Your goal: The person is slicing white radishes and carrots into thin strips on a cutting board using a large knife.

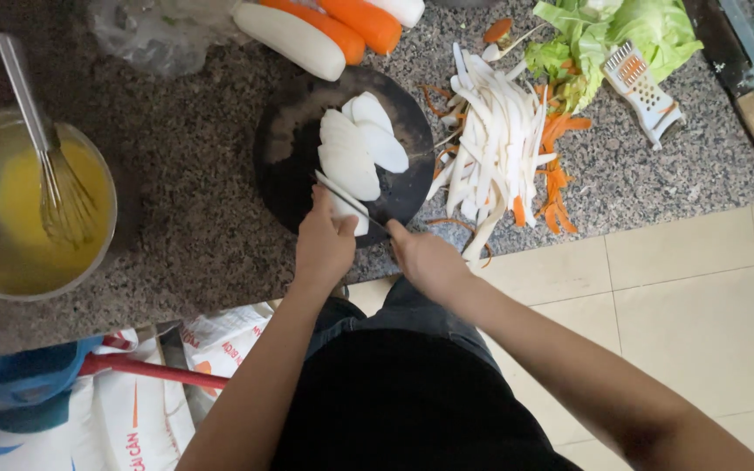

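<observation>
My left hand (325, 244) pins a white radish piece (348, 212) on the round dark board (285, 157), fingers curled over it; my right hand (425, 257) is wrapped around the knife (351, 202). Radish slices (359, 144) lie just beyond. The speckled granite counter (194, 218) runs left; pale floor tiles (700, 305) lie near right.

board (290, 166) mid-bench (194, 235), slices (355, 148) on it | bowl (32, 205) left, whisk (50, 166) in it | peelings (503, 144) right of board | grater (639, 87) far right | carrots (351, 22) behind board
</observation>
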